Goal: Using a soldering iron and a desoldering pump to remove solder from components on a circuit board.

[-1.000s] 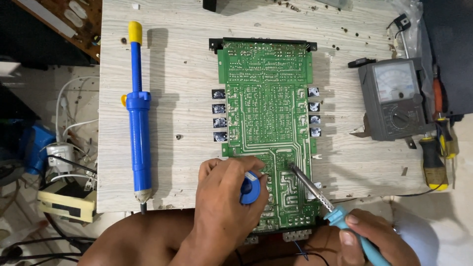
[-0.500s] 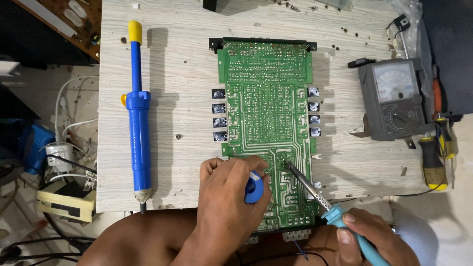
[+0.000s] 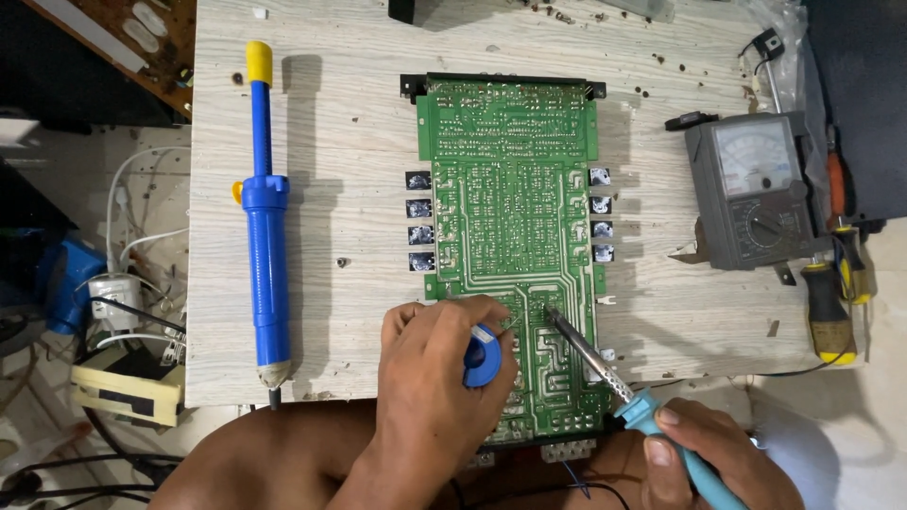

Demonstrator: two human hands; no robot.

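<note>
Pale wood-grain boards make up the workbench (image 3: 359, 123), and a green circuit board (image 3: 510, 217) lies solder-side up in the middle of it. Left of the board rests a long blue desoldering pump (image 3: 265, 236) with a yellow cap; right of the board sits a grey analog meter (image 3: 756, 189), with screwdrivers (image 3: 836, 283) beyond it.

At the near end of the board, the left hand (image 3: 430, 378) is closed around a small blue solder spool (image 3: 484, 354), the wire end feeding toward the traces. The right hand (image 3: 704, 453), just off the board's near right corner, grips the teal handle of a soldering iron (image 3: 605, 373), its tip touching the board close beside the solder.

It looks like a joint is being soldered. Next, I'd judge, both hands need to stay steady until the solder flows, then lift wire and iron away cleanly.
</note>
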